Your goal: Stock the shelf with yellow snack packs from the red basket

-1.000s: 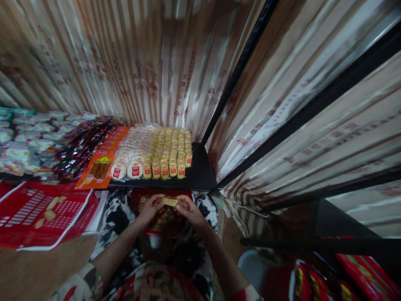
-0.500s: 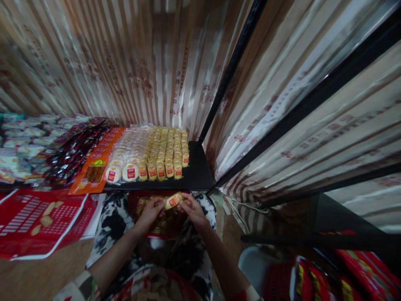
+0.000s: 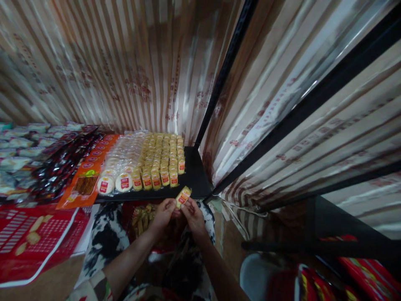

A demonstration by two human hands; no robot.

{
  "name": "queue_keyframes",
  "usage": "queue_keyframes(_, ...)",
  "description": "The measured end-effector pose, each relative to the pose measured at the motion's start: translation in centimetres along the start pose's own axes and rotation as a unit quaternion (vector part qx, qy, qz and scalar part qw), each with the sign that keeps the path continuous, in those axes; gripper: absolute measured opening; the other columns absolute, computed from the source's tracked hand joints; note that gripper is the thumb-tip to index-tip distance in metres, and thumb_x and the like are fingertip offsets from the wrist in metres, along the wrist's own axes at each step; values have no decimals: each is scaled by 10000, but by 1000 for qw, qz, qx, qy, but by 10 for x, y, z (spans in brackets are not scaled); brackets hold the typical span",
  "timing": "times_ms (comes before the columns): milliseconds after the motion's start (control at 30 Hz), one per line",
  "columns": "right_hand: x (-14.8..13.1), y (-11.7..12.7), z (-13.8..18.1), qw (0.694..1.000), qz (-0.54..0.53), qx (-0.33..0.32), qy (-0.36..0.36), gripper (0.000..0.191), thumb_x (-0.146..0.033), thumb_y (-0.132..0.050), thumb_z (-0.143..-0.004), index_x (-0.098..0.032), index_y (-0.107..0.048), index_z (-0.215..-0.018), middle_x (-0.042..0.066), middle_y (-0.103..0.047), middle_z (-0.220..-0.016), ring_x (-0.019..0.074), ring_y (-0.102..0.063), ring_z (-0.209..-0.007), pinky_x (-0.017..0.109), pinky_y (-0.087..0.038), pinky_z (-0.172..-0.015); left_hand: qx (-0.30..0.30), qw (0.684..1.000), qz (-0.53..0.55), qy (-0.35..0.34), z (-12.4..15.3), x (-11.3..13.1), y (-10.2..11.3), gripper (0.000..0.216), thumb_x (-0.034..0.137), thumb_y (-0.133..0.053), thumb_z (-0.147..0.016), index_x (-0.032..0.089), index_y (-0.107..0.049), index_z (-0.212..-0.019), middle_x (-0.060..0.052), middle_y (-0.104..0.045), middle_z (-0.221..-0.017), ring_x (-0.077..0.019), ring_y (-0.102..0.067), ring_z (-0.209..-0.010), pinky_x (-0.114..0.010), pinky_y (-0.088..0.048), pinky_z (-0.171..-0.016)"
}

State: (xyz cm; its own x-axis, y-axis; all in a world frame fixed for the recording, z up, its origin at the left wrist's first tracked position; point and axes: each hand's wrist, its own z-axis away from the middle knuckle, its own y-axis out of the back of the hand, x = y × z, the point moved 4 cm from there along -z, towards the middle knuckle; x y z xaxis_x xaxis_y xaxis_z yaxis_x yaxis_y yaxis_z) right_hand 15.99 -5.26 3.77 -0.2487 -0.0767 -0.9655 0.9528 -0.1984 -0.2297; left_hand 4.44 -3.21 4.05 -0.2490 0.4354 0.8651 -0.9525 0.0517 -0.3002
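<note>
My left hand (image 3: 163, 213) and my right hand (image 3: 192, 214) meet in front of me and pinch a small yellow snack packet (image 3: 183, 196) with a red label, tilted up toward the black shelf (image 3: 196, 179). On that shelf lie several rows of the same yellow packets (image 3: 163, 156), with round white packets (image 3: 120, 169) to their left. Below my hands, on my lap, sits a red bag (image 3: 142, 219) holding more yellow packets.
Orange packets (image 3: 86, 175), dark red packets (image 3: 59, 165) and pale packets (image 3: 17, 154) fill the shelf's left part. A red printed carton (image 3: 34, 238) lies flat at lower left. Striped foil curtains hang behind; black shelf posts (image 3: 222, 79) run up. Red bags (image 3: 316, 284) sit at lower right.
Both hands have risen from my lap toward the shelf edge, carrying the yellow packet and tilting it up. The view has shifted slightly downward and right.
</note>
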Motion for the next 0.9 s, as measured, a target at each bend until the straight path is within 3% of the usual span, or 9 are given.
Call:
queue_keyframes(200,-10,28,-37,987,127,73,71,438,-386,-636,-717,-169,-560,-1090,81,-666,-949,200,-632,-853,328,-517,-761,17,1000,-14,-6,-13,3,-18,438,389,-679,-683,137,-569,-1024,-35,-645,-793,-104,-612,-617,-209,-476,-573)
queue_keyframes(333,-11,41,-70,964,216,97,124,423,-356,-575,-764,-165,-562,-1141,95,-632,-1014,197,-612,-897,311,-524,-740,9,1000,-22,-11,-21,3,-27,389,328,-633,-733,142,-576,-1070,-104,-612,-1076,-145,-641,-771,-226,-500,-616)
queue_keyframes(467,-12,38,-97,946,278,86,141,415,-316,-521,-787,-156,-558,-1169,91,-622,-990,184,-618,-851,304,-529,-723,-9,1000,-1,-24,-29,10,-40,412,292,-607,-750,149,-573,-1135,-117,-569,-1218,-214,-585,-1040,-268,-505,-786)
queue_keyframes(600,-19,29,-115,922,346,90,151,388,-261,-515,-776,-167,-584,-1146,83,-621,-965,182,-619,-842,316,-515,-770,-19,999,8,-49,-38,18,-50,497,304,-606,-746,140,-540,-1210,-128,-500,-1324,-259,-490,-1190,-349,-412,-975)
queue_keyframes(700,-22,23,-125,905,392,83,144,370,-222,-521,-756,-188,-609,-1114,63,-624,-932,177,-615,-828,306,-507,-779,-26,998,-3,-59,-45,20,-56,529,293,-589,-752,130,-510,-1249,-136,-484,-1340,-265,-458,-1225,-366,-364,-1023)
queue_keyframes(900,-18,15,-133,901,411,59,128,404,-216,-492,-776,-175,-559,-1173,48,-635,-923,157,-612,-790,284,-509,-738,-31,998,-9,-58,-55,17,-61,572,252,-545,-763,132,-443,-1313,-122,-442,-1380,-251,-442,-1244,-345,-353,-1035)
